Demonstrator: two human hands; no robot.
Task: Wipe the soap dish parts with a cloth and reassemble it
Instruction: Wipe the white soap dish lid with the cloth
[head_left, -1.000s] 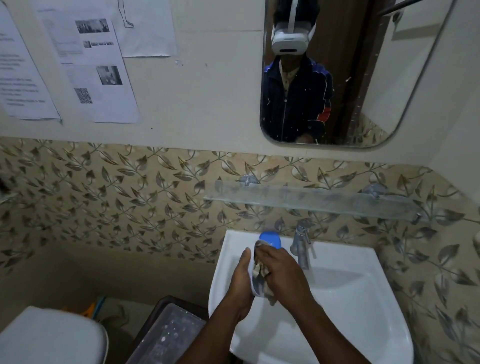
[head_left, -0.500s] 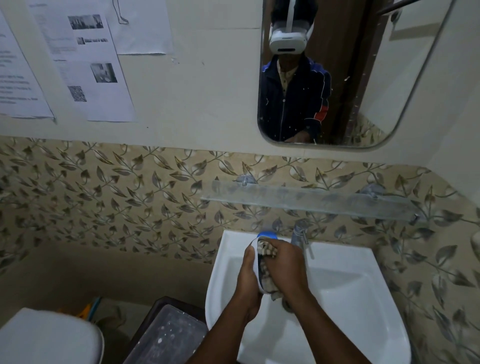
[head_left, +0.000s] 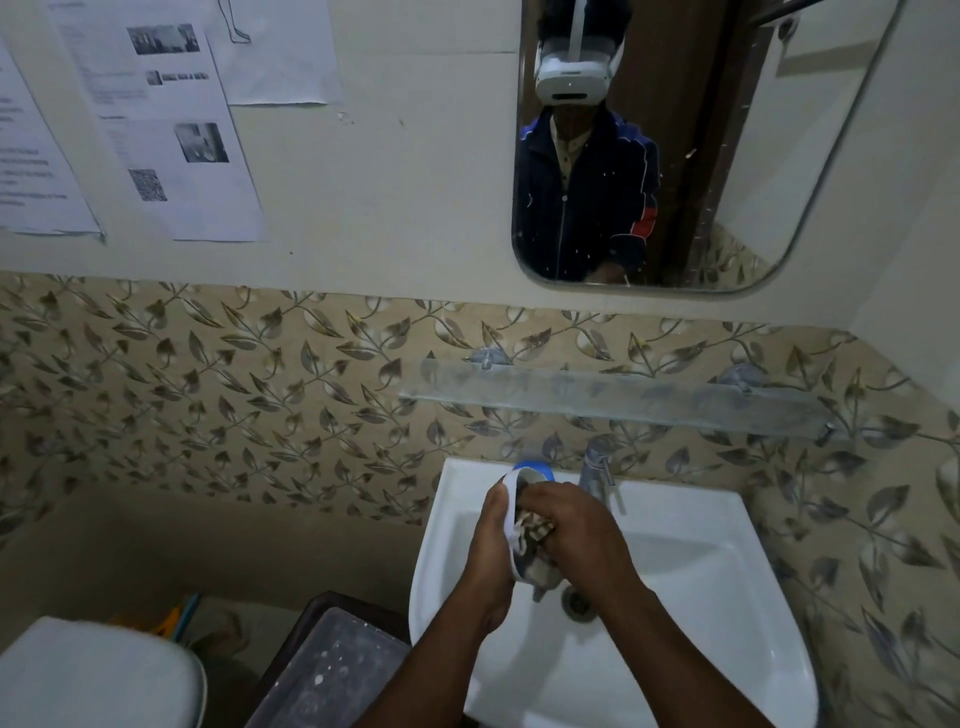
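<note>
Over the white sink basin (head_left: 691, 566), my left hand (head_left: 491, 551) grips a white soap dish part (head_left: 511, 519) held on edge. My right hand (head_left: 576, 535) presses a patterned cloth (head_left: 535, 540) into the inside of that part. A blue soap dish part (head_left: 535, 468) rests on the back rim of the sink, just behind my hands. Most of the white part is hidden by my fingers and the cloth.
A metal tap (head_left: 597, 467) stands on the sink's back rim, right of my hands. A glass shelf (head_left: 613, 397) hangs above it, under a mirror (head_left: 691, 140). The drain (head_left: 576, 603) lies below my right wrist. A dark bin (head_left: 332, 670) and a toilet lid (head_left: 93, 675) sit to the left.
The cloth in my right hand has rubbed further into the white part, which has tilted more on edge. The camera has shifted slightly; both hands stay over the basin.
</note>
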